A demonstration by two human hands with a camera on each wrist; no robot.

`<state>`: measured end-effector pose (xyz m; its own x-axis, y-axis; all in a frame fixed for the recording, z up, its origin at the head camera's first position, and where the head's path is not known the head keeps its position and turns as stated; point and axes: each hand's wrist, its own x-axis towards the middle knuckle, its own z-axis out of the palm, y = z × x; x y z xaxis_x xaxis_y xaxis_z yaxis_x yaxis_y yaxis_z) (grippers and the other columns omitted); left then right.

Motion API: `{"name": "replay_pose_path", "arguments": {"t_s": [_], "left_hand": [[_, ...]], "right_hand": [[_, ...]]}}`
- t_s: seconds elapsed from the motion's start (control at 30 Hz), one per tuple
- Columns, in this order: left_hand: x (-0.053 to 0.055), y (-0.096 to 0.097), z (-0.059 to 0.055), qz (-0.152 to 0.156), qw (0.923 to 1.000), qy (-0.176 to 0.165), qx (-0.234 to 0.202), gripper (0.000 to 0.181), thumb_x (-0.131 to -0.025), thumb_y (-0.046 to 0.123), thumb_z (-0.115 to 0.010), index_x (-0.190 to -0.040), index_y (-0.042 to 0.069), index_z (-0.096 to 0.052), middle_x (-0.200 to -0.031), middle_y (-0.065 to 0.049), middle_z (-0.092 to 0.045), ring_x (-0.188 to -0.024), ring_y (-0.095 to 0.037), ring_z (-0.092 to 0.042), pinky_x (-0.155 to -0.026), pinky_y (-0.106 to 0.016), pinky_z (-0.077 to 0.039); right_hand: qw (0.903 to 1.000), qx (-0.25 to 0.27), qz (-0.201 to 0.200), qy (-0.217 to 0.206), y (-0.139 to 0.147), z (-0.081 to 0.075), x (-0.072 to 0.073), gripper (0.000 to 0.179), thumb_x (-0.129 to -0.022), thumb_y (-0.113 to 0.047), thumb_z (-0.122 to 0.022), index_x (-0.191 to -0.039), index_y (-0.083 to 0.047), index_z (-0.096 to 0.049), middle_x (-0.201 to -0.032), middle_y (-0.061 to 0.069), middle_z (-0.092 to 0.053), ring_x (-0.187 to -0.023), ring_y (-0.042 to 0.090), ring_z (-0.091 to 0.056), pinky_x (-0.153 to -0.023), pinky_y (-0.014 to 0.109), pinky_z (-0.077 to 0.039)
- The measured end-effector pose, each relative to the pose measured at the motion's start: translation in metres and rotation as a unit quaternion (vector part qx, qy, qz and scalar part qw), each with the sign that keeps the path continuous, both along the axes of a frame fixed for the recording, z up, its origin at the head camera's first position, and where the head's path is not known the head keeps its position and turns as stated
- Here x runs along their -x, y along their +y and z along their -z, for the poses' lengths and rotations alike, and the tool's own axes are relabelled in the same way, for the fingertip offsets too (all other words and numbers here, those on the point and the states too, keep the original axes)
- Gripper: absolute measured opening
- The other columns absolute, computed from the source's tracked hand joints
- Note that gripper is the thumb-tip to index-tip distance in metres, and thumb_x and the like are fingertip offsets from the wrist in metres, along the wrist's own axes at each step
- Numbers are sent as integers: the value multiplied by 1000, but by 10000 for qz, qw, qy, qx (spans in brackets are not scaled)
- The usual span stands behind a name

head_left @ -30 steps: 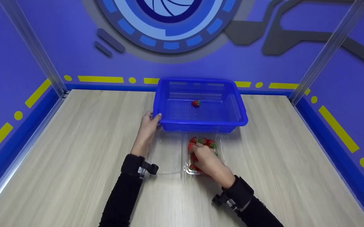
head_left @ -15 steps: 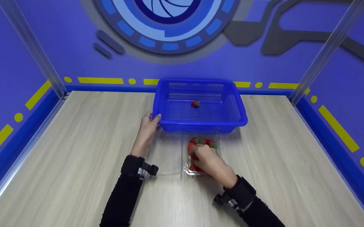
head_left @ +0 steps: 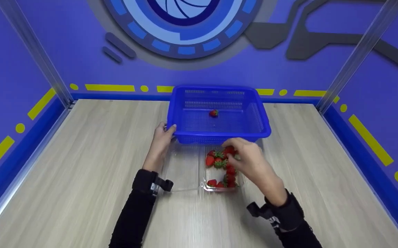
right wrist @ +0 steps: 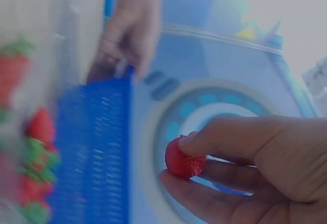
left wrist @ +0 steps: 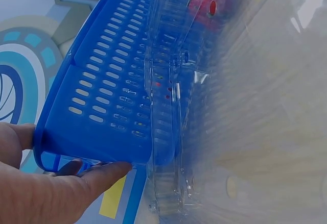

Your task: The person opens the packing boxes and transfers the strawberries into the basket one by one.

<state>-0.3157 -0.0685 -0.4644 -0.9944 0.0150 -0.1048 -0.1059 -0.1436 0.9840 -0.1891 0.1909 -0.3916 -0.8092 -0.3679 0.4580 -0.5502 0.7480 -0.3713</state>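
My left hand (head_left: 160,144) grips the front left corner of a blue plastic basket (head_left: 219,133), thumb over the rim and fingers beneath it in the left wrist view. One strawberry (head_left: 213,113) lies on the basket floor. In front of the basket is a clear plastic punnet (head_left: 205,188), its hinged lid (head_left: 181,168) folded out to the left. Several strawberries (head_left: 230,178) with green leaves lie inside, around a bare patch. Above the punnet's far right part, my right hand (head_left: 255,163) pinches a red strawberry (right wrist: 184,158) between thumb and fingers.
The light wooden tabletop (head_left: 109,155) stretches out on both sides. Blue panels (head_left: 81,62) with metal corner posts (head_left: 360,51) enclose it at the back and sides. Behind the basket, the back panel stands close.
My right hand has risen out of the punnet, up and to the right, with a strawberry in its fingers, baring a patch of the punnet floor. The left hand and basket have stayed put.
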Motion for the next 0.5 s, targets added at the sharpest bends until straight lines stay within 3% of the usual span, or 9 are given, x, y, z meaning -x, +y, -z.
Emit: {"name": "replay_pose_path", "arguments": {"t_s": [0.23,0.5], "left_hand": [[-1,1,-1,6,10000,-77,13,47,-99,20,-49,-140,1,-34,-139,-21,-43,-128,-31,-45,-102,-44,-39],[-1,-1,-2,-1,9999,-165,-28,48,-99,21,-49,-141,4,-33,-137,-17,-46,-125,-27,-48,-102,-43,-40]], "right_hand": [[9978,280,175,579,19,-24,-16,27,-79,3,-69,-104,-8,-67,-100,4,-69,-88,13,-66,-72,25,-54],[9962,549,342,591,30,-40,-33,34,-81,4,-68,-112,-9,-65,-109,3,-66,-97,10,-64,-78,22,-52]]}}
